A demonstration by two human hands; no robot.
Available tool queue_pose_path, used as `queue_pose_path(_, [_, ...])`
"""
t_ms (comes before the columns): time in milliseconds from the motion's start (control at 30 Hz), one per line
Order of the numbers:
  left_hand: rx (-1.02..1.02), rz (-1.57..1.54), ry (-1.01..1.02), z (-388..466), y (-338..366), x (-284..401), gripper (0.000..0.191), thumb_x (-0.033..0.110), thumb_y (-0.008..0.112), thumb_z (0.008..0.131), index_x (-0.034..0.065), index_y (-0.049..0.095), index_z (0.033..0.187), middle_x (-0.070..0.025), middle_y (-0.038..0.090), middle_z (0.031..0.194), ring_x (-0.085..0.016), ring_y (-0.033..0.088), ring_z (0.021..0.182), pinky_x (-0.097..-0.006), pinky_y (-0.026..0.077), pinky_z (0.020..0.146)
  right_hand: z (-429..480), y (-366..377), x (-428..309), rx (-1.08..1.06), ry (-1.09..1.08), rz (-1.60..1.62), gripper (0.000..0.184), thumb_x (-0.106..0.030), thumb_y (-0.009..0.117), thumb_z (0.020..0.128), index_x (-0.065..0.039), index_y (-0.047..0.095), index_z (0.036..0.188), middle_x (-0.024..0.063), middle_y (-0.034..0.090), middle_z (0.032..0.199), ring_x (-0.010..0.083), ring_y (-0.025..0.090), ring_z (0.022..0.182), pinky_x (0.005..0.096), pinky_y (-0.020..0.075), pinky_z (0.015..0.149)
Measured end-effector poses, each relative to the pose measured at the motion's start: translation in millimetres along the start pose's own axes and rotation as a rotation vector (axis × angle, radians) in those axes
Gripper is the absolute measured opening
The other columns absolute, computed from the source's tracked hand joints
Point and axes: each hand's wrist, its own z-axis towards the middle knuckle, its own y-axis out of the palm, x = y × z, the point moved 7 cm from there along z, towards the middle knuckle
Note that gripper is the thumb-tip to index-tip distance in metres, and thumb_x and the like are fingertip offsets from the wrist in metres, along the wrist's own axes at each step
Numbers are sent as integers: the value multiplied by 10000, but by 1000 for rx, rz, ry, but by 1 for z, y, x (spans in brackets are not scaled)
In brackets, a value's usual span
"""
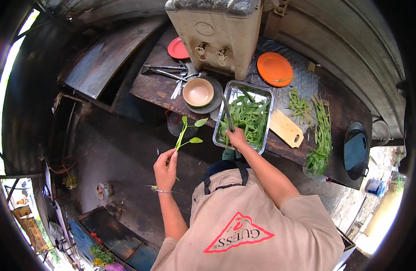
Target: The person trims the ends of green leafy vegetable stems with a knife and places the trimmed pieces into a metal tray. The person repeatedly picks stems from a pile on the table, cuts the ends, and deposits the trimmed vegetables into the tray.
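My left hand (pixel 165 166) pinches a few leafy green stems (pixel 181 133) upright between thumb and fingers, over the dark floor. My right hand (pixel 237 139) is closed around a long, curved dark blade (pixel 227 110), seemingly a knife, whose tip points away from me. This hand is over the near left part of a rectangular metal tray (pixel 270 101) of cut leafy greens (pixel 250 117). Right of the tray lies a wooden cutting board (pixel 286 128). Beyond the board are a small heap of trimmed stems (pixel 298 104) and a long bundle of uncut greens (pixel 322 135).
On the dark wooden table (pixel 150 93) stand a beige bowl (pixel 198 92), metal tongs (pixel 165 69) with cutlery, and a bulky water dispenser (pixel 214 34). A pink plate (pixel 177 48), orange plates (pixel 275 68) and a dark pan (pixel 357 149) are also there. A cut container (pixel 104 190) is on the floor.
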Motion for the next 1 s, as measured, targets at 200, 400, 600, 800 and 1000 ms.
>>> queue_pose_path(200, [-70,12,102,17,22,20,169,105,665,910,-9,708,1027,-39,630,777,-76,492,625,-239,419,592,-30,-73,-41,150,-236,-231,493,-307,671,864,77,607,1167,239,679,992,342,652,890,410,490,817])
queue_pose_path(400, [-202,-115,127,24,56,38,175,110,660,924,-13,701,1041,-18,625,777,-61,527,647,-219,438,594,-67,-114,-60,184,-179,-416,832,-410,695,859,39,346,1466,285,599,1247,341,648,1024,412,488,907])
queue_pose_path(600, [-345,-169,189,18,81,55,163,74,638,935,-30,688,1050,-8,590,819,-64,549,676,-210,444,614,-133,-135,-103,70,-416,234,627,-460,565,954,4,467,1363,69,636,748,137,578,667,278,448,636])
queue_pose_path(800, [-486,-398,96,10,103,63,175,82,628,943,-30,683,1065,-15,592,832,-71,550,690,-216,448,616,-169,-118,-165,-111,-647,109,366,-309,561,981,-7,614,1180,29,554,652,75,493,584,250,389,546])
queue_pose_path(1000, [-561,-428,126,8,112,69,165,61,625,939,-29,682,1065,-15,591,837,-73,552,692,-213,447,613,-168,-99,-167,-190,-644,229,492,-352,519,1019,1,507,1362,-47,416,651,39,344,554,217,290,490])
